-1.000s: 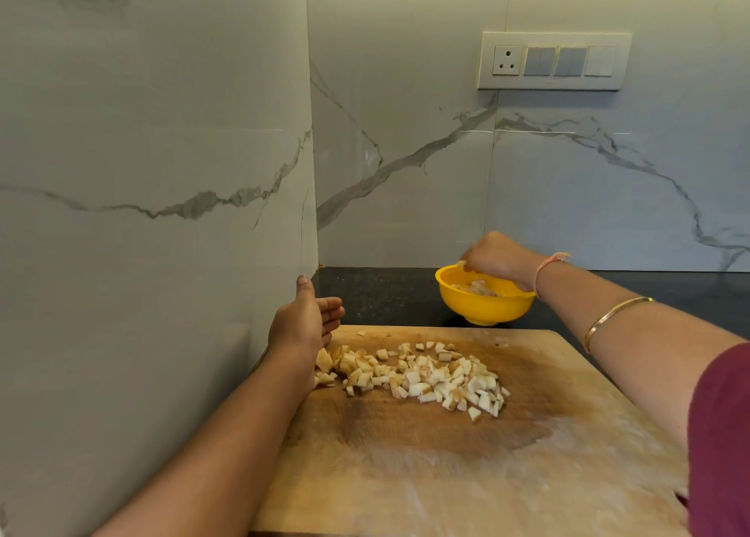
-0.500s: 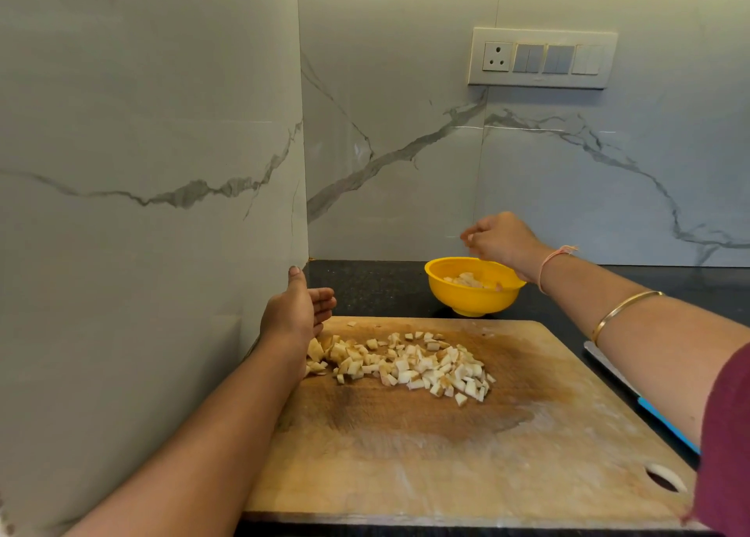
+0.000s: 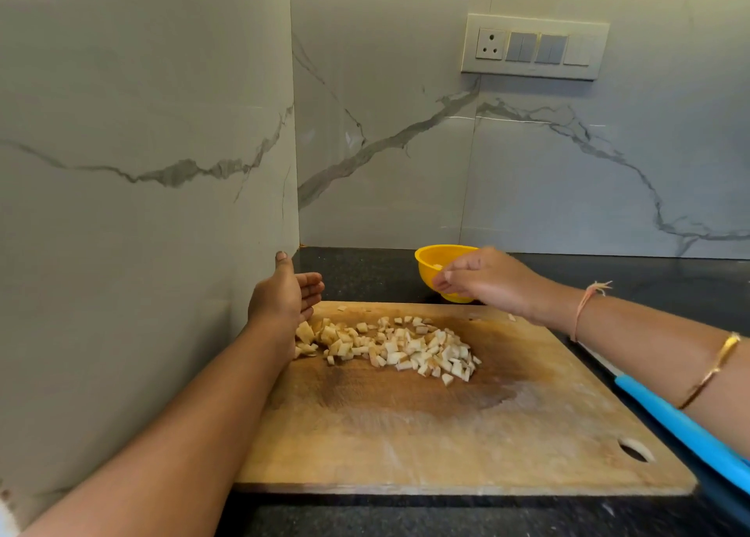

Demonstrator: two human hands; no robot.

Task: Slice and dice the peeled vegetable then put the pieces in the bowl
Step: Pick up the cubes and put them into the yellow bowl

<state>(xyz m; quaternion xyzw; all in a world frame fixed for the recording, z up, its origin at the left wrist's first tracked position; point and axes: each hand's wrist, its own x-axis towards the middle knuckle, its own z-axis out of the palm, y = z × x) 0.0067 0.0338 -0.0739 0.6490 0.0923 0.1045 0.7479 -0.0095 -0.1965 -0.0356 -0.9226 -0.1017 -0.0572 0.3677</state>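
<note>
On the wooden cutting board (image 3: pixel 446 435) lies a loose heap of pale diced pieces (image 3: pixel 397 348), spread from near its left edge toward the middle. I judge the cutting finished: no whole or half vegetable shows anywhere. The knife (image 3: pixel 669 419), of which only a blue handle and a sliver of blade show, lies on the dark counter (image 3: pixel 365 268) just beside the board's right edge, partly under the right forearm, with neither hand on it.

What is left is the carrying over, and most of it: the bulk of the pieces is on the board, with a few strays near its far edge. The yellow bowl (image 3: pixel 430 260) stands on the counter just beyond that edge. A pale fleck shows inside its rim, so some pieces are probably in it already. How many I cannot say, since the right hand (image 3: pixel 487 279) covers much of the bowl.

That hand hangs in front of the bowl, above the board's far edge, fingers bunched and pointing left. It is blurred, and I cannot tell whether it pinches any pieces or is merely curled. The left hand (image 3: pixel 284 301) stands on its edge at the left end of the heap, thumb up, fingers loosely bent, holding nothing, its heel touching the nearest pieces like a small wall. The knife's handle runs out of view at the lower right
</note>
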